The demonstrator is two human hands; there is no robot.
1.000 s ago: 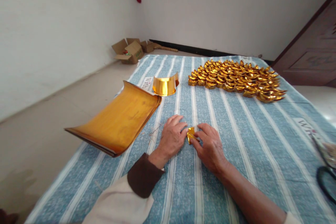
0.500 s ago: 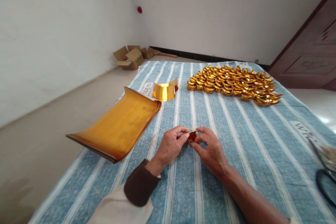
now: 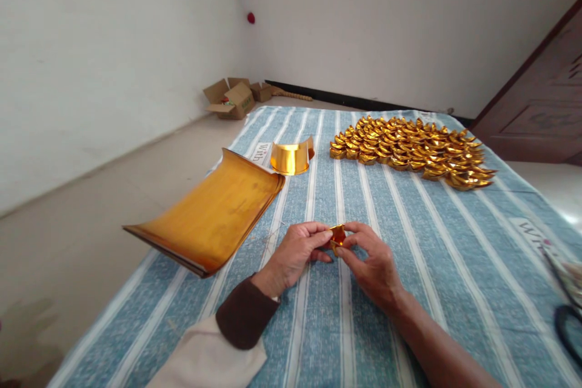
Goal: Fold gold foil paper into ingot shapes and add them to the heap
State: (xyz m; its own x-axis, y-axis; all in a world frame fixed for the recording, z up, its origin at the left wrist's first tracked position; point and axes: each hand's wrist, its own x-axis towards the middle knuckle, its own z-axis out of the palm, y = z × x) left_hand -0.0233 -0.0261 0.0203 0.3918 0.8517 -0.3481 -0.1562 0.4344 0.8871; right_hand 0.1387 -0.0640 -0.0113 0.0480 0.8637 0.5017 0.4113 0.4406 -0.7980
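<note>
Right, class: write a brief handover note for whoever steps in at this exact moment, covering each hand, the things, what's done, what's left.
Left hand: pinching the left side of the gold piece.
Right hand: pinching its right side; piece held just above the striped cloth.
Things: gold sheets stacked to the left, one curled sheet behind them.
Done: a large cluster of folded ingots lies at the far right.
Left: the piece in hand looks part-folded; many sheets remain in the stack.
</note>
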